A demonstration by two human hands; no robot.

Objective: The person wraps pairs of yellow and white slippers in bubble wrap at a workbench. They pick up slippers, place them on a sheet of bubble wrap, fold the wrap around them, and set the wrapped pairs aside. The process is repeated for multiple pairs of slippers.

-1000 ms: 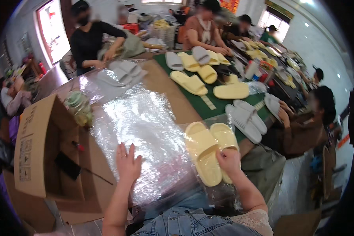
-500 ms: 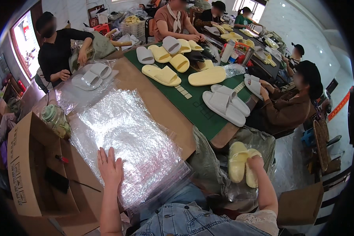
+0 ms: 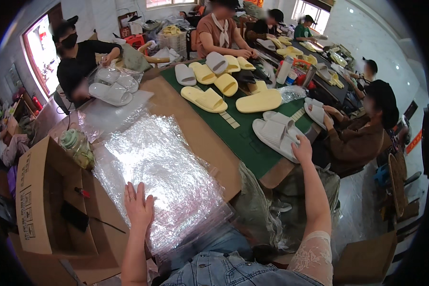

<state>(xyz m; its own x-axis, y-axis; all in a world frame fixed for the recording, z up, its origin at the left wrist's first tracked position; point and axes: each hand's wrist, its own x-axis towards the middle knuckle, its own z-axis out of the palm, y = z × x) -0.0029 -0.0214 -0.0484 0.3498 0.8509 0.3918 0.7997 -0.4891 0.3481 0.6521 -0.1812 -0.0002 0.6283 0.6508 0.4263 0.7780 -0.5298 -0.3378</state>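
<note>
My left hand (image 3: 138, 206) lies flat with its fingers spread on a stack of clear, shiny plastic bags (image 3: 159, 157). My right hand (image 3: 302, 149) is stretched forward to the near right corner of the green mat, its fingers apart at the edge of a pair of light grey slippers (image 3: 271, 133). It partly covers the right slipper of that pair. Whether the fingers touch the slipper is hard to tell. Below my right forearm hangs a grey-green sack (image 3: 257, 209) with clear plastic at its mouth.
Yellow slippers (image 3: 204, 99) and grey ones lie about the green mat (image 3: 243, 138). To my left are an open cardboard box (image 3: 31, 209) and a glass jar (image 3: 76, 148). A person at right holds a grey slipper (image 3: 314, 112); another at left handles bagged slippers (image 3: 110, 94).
My right hand has let go of the yellow slippers at the sack and moved up to the grey pair. The yellow pair is out of sight. My left hand stays on the bags.
</note>
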